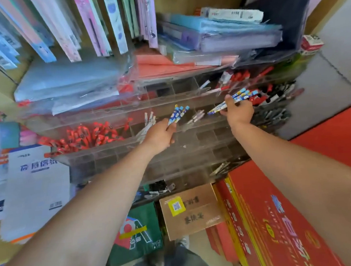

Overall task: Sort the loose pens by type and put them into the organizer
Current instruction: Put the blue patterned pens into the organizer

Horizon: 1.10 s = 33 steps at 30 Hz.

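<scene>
The sorting was in hand: both hands held pens of one kind over the clear organizer (pixel 116 116). The left hand (pixel 160 134) was closed on a small bunch of blue patterned pens (pixel 178 114), tips pointing up and away from the fist, above a middle compartment. The right hand (pixel 238 110) gripped a larger bundle (pixel 236 98) of the same print, fanned out past its fingers towards the red pens (pixel 88 136)' far counterpart. Next, probably, the bunches needed joining and lowering into one free compartment.

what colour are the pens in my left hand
Blue patterned pens, with white and yellow spots; head view.
</scene>
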Each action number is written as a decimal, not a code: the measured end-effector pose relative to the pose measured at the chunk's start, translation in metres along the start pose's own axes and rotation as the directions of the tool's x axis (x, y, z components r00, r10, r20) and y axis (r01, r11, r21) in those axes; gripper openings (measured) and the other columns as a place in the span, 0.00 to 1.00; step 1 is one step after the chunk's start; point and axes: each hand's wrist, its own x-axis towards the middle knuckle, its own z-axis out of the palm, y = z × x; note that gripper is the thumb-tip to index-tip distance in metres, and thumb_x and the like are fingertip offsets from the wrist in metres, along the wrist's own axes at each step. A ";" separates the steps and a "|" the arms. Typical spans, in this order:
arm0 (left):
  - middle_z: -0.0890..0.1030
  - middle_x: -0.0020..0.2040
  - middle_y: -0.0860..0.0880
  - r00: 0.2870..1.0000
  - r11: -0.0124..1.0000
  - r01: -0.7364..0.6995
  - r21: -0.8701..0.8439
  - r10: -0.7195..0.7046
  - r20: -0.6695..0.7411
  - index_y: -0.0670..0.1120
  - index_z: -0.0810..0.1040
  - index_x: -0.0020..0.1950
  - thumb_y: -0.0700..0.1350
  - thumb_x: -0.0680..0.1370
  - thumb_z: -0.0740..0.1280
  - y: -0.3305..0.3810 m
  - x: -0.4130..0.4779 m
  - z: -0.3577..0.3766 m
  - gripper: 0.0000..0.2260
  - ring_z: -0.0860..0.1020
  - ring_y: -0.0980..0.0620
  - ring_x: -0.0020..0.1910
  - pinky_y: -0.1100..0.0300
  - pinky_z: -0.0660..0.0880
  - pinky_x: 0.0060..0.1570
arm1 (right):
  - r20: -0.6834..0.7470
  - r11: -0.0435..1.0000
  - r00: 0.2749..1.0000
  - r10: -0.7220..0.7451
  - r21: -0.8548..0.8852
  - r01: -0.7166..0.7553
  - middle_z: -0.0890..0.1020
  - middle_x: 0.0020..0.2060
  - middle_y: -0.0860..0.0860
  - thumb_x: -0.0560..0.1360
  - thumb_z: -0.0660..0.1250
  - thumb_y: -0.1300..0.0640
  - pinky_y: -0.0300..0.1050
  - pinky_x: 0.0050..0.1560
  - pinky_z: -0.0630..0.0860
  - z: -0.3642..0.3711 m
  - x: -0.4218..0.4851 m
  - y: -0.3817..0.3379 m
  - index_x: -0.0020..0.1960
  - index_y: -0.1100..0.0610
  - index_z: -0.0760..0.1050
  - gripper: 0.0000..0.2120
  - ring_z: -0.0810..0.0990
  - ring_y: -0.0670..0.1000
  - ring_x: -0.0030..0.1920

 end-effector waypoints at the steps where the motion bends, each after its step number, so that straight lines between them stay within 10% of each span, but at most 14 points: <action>1: 0.77 0.33 0.47 1.000 1.000 0.006 -0.006 -0.006 -0.007 0.51 0.69 0.43 0.50 0.83 0.55 0.000 0.002 0.001 0.11 0.74 0.50 0.29 0.53 0.75 0.38 | 0.019 1.000 1.000 0.007 0.010 -0.007 0.75 0.31 0.49 0.77 0.67 0.55 0.49 0.45 0.81 0.004 0.005 0.005 0.41 0.63 0.72 0.12 0.82 0.55 0.40; 5: 0.78 0.35 0.45 0.999 0.999 0.033 -0.017 -0.033 -0.001 0.50 0.69 0.44 0.51 0.83 0.55 -0.002 0.010 0.004 0.10 0.74 0.49 0.30 0.52 0.75 0.38 | 0.097 0.996 0.993 0.073 0.040 -0.077 0.79 0.40 0.57 0.76 0.69 0.58 0.54 0.48 0.81 0.020 0.017 0.028 0.49 0.68 0.76 0.11 0.81 0.55 0.42; 11: 0.76 0.32 0.47 0.998 0.997 0.038 -0.066 -0.035 0.046 0.49 0.68 0.45 0.51 0.83 0.54 -0.008 0.016 0.007 0.10 0.72 0.50 0.28 0.58 0.71 0.32 | 0.142 0.977 0.985 0.101 -0.202 -0.071 0.84 0.41 0.60 0.67 0.71 0.41 0.59 0.50 0.79 0.038 0.061 0.074 0.32 0.52 0.71 0.17 0.83 0.60 0.44; 23: 0.75 0.37 0.42 0.993 1.000 -0.001 0.020 -0.001 0.120 0.42 0.72 0.52 0.52 0.83 0.54 -0.002 0.021 0.010 0.14 0.72 0.40 0.38 0.53 0.70 0.36 | -0.025 0.997 1.000 -0.016 -0.077 0.014 0.77 0.47 0.55 0.68 0.75 0.53 0.49 0.51 0.77 0.018 0.015 0.038 0.49 0.53 0.65 0.20 0.79 0.54 0.45; 27: 0.71 0.34 0.49 0.979 0.999 -0.044 0.000 0.043 0.199 0.44 0.72 0.49 0.52 0.83 0.56 0.009 0.019 0.015 0.13 0.68 0.49 0.32 0.57 0.63 0.30 | 0.413 0.990 0.907 0.086 0.070 -0.126 0.73 0.30 0.48 0.74 0.70 0.47 0.39 0.26 0.65 0.008 -0.025 0.014 0.43 0.53 0.71 0.12 0.69 0.47 0.27; 33: 0.74 0.37 0.46 0.933 0.979 -0.125 0.160 0.062 0.354 0.44 0.72 0.55 0.52 0.82 0.56 0.023 0.013 0.027 0.13 0.73 0.45 0.36 0.57 0.69 0.37 | 0.668 0.961 0.725 0.169 0.050 -0.270 0.74 0.30 0.50 0.75 0.70 0.59 0.35 0.25 0.62 0.006 -0.046 0.010 0.41 0.54 0.72 0.07 0.68 0.43 0.25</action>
